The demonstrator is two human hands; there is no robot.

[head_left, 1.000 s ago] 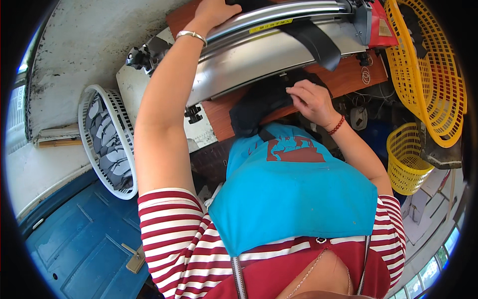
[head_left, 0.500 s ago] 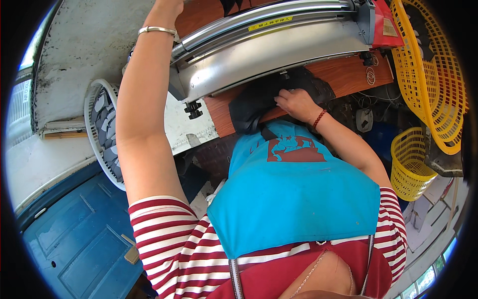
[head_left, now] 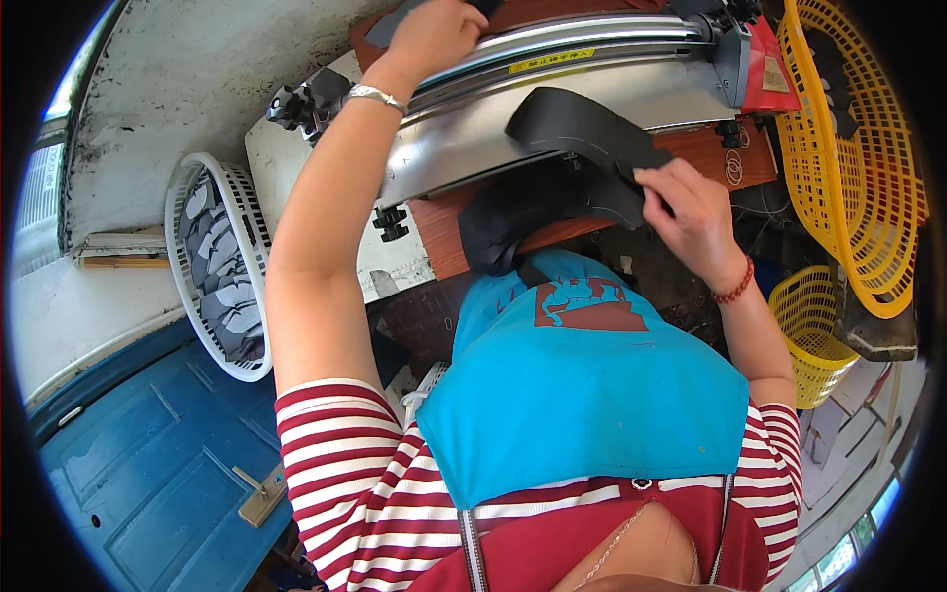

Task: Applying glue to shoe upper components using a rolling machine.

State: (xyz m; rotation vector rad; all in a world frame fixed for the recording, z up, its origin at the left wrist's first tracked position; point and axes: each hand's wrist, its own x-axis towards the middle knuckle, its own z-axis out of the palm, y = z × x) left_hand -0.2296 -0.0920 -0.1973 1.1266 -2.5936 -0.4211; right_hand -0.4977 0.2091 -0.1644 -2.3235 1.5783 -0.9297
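My right hand (head_left: 693,215) pinches a curved black sheet piece (head_left: 577,116) between thumb and fingers. The piece is raised in front of the machine's metal plate (head_left: 459,138). Below it, more black sheet material (head_left: 528,202) lies over the brown board (head_left: 441,232), close to my blue apron (head_left: 592,395). Beyond the machine's steel roller (head_left: 612,37), my left hand (head_left: 434,37) has its fingers curled at a dark grey flat piece (head_left: 385,28). Part of that piece is hidden behind the hand.
A white basket (head_left: 258,316) of cut grey pieces stands on the left, above a blue door (head_left: 148,454). On the right are a large yellow basket (head_left: 824,187) with dark pieces and a smaller yellow basket (head_left: 804,340). Black knobs (head_left: 392,223) jut from the machine's near side.
My right hand has risen and moved right, lifting a curved black piece off the material below. My left hand has come back nearer and to the right, into view over the roller.
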